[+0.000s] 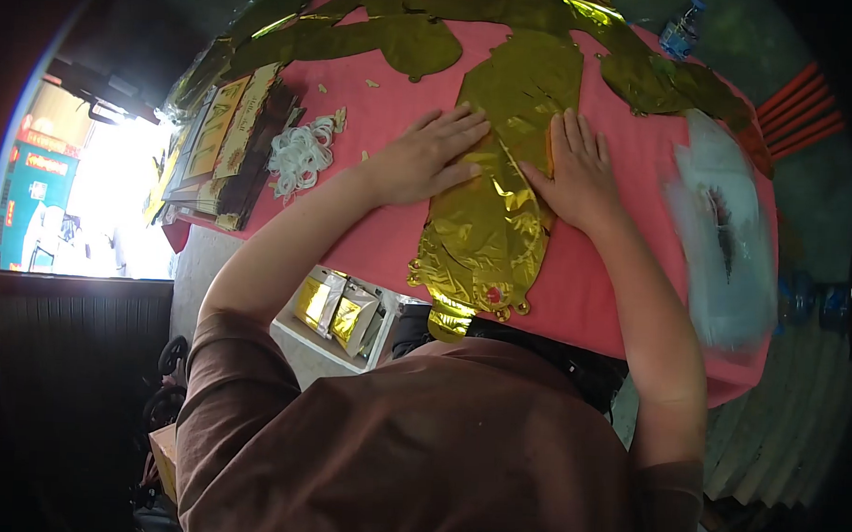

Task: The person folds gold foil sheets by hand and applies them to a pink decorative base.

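Observation:
A large gold foil sheet (489,203) lies flat on the pink tablecloth (575,285), its crinkled lower end hanging over the near edge of the table. On its left edge rests my left hand (435,154), palm down, fingers spread toward the middle. My right hand (579,173) lies palm down along the right edge, fingers pointing away from me and thumb on the foil. Neither hand grips anything. More gold foil pieces (420,45) are spread along the far side of the table.
White string loops (301,156) and a stack of printed packets (226,137) are at the left. Clear plastic bags (722,239) lie at the right. A plastic bottle (681,31) stands beyond the far edge. Below the table, an open box (335,324) holds foil packets.

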Motion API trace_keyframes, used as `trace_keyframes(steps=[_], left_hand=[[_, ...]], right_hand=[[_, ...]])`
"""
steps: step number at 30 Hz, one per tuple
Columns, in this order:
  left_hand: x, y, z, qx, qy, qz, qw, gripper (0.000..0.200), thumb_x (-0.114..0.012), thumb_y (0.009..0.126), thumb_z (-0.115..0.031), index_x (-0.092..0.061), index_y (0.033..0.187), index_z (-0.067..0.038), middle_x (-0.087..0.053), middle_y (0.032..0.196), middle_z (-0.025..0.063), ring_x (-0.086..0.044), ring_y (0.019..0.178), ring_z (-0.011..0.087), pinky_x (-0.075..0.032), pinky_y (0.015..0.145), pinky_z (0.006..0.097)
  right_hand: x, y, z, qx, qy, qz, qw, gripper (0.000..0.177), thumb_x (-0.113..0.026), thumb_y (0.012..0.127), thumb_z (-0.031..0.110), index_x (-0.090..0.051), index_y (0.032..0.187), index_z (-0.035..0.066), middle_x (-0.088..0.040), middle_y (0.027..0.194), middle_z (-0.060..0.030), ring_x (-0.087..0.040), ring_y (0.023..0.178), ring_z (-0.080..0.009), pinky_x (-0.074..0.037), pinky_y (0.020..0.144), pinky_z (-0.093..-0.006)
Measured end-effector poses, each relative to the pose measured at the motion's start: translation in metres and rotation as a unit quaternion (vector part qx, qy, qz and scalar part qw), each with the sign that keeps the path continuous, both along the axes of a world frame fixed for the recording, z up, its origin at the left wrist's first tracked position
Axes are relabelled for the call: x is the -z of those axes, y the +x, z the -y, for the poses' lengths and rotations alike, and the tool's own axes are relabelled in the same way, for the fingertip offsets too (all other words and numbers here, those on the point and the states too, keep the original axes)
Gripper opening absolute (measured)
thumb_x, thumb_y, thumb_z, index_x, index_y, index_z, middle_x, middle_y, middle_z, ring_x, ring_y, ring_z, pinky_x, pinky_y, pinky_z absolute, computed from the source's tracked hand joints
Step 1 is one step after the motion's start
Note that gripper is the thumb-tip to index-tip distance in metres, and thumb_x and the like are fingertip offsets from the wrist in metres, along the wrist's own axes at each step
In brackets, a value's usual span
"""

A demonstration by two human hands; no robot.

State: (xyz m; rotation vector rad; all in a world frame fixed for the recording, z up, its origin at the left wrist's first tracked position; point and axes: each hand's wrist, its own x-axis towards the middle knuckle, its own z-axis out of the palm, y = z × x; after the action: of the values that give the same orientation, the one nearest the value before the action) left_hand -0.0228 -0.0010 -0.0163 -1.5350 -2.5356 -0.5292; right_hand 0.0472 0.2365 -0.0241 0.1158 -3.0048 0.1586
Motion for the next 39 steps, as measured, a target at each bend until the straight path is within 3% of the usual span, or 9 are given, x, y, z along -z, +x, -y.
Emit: trace_keyframes(steps=[2, 9, 12, 20, 23, 27, 29, 32, 39], left_hand=[[-0.007, 0.005, -0.005, 0.018, -0.072, 0.044, 0.996, 0.063, -0.044, 0.093, -0.044, -0.031, 0.139, -0.004, -0.028, 0.146, 0.0155, -0.019, 0.138, 0.0281, -0.015, 0.112, 0.0454], [-0.011, 0.008, -0.016, 0.089, -0.083, 0.054, 0.991, 0.066, -0.043, 0.092, -0.048, -0.029, 0.141, -0.005, -0.028, 0.147, 0.0138, -0.021, 0.138, 0.0281, -0.014, 0.112, 0.0471], [-0.009, 0.011, -0.018, 0.075, -0.07, 0.045, 0.994, 0.069, -0.043, 0.091, -0.051, -0.029, 0.141, -0.007, -0.027, 0.147, 0.0131, -0.02, 0.138, 0.0285, -0.014, 0.112, 0.049], [-0.004, 0.01, -0.018, 0.071, -0.083, -0.008, 0.994, 0.073, -0.041, 0.089, -0.057, -0.029, 0.141, -0.008, -0.027, 0.147, 0.0138, -0.019, 0.139, 0.0288, -0.014, 0.111, 0.0502], [-0.003, 0.012, -0.018, 0.064, -0.068, -0.004, 0.996, 0.074, -0.04, 0.088, -0.058, -0.029, 0.141, -0.008, -0.027, 0.147, 0.014, -0.02, 0.138, 0.0288, -0.015, 0.111, 0.0496], [-0.004, 0.008, -0.015, 0.069, -0.027, 0.01, 0.997, 0.071, -0.042, 0.089, -0.055, -0.029, 0.141, -0.008, -0.027, 0.147, 0.0147, -0.021, 0.138, 0.0287, -0.015, 0.111, 0.0492], [-0.008, 0.0, -0.01, 0.057, -0.016, 0.074, 0.995, 0.062, -0.043, 0.094, -0.042, -0.026, 0.143, -0.008, -0.025, 0.148, 0.0147, -0.018, 0.139, 0.0283, -0.014, 0.112, 0.0459], [-0.01, -0.012, 0.002, 0.016, -0.059, 0.04, 0.997, 0.057, -0.04, 0.095, -0.039, -0.027, 0.142, -0.009, -0.027, 0.147, 0.0134, -0.019, 0.139, 0.0278, -0.013, 0.113, 0.0458], [-0.003, -0.012, 0.006, 0.019, -0.093, 0.022, 0.995, 0.06, -0.04, 0.095, -0.043, -0.027, 0.143, -0.01, -0.026, 0.148, 0.0113, -0.018, 0.139, 0.0255, -0.012, 0.113, 0.0459]], right_hand=[[0.003, -0.002, -0.001, -0.003, 0.014, -0.014, 1.0, 0.084, -0.048, 0.085, 0.055, -0.024, 0.139, -0.005, -0.023, 0.146, -0.0212, -0.018, 0.138, -0.0317, -0.016, 0.11, -0.0483], [-0.001, -0.001, 0.001, -0.008, 0.009, -0.026, 1.0, 0.08, -0.052, 0.085, 0.05, -0.027, 0.137, -0.005, -0.026, 0.145, -0.0209, -0.02, 0.137, -0.0317, -0.018, 0.109, -0.0492], [-0.009, 0.0, 0.003, 0.013, 0.026, 0.04, 0.999, 0.078, -0.05, 0.087, 0.045, -0.02, 0.142, 0.0, -0.017, 0.149, -0.0193, -0.015, 0.139, -0.0305, -0.013, 0.112, -0.047], [0.002, -0.003, -0.004, -0.003, -0.009, 0.011, 1.0, 0.072, -0.028, 0.094, 0.052, -0.022, 0.142, -0.001, -0.02, 0.148, -0.0198, -0.016, 0.139, -0.0315, -0.013, 0.111, -0.0464], [0.006, -0.003, -0.005, -0.023, -0.021, -0.042, 0.999, 0.08, -0.036, 0.09, 0.059, -0.029, 0.137, -0.005, -0.027, 0.144, -0.0224, -0.024, 0.135, -0.033, -0.019, 0.109, -0.0477], [0.006, -0.003, -0.002, -0.015, 0.012, -0.06, 0.998, 0.084, -0.039, 0.087, 0.061, -0.029, 0.137, -0.005, -0.027, 0.144, -0.0223, -0.025, 0.134, -0.033, -0.019, 0.108, -0.0476], [-0.004, -0.002, 0.0, 0.006, 0.014, 0.03, 0.999, 0.087, -0.039, 0.087, 0.062, -0.018, 0.143, -0.001, -0.016, 0.15, -0.019, -0.015, 0.139, -0.0312, -0.011, 0.112, -0.0448], [-0.004, -0.002, 0.001, 0.01, 0.016, 0.029, 0.999, 0.087, -0.039, 0.087, 0.062, -0.018, 0.143, -0.001, -0.016, 0.15, -0.0192, -0.015, 0.139, -0.0312, -0.011, 0.112, -0.0448], [-0.002, -0.002, 0.0, 0.009, 0.016, 0.029, 0.999, 0.088, -0.039, 0.086, 0.063, -0.018, 0.143, -0.001, -0.016, 0.15, -0.0191, -0.014, 0.139, -0.031, -0.01, 0.112, -0.0442]])
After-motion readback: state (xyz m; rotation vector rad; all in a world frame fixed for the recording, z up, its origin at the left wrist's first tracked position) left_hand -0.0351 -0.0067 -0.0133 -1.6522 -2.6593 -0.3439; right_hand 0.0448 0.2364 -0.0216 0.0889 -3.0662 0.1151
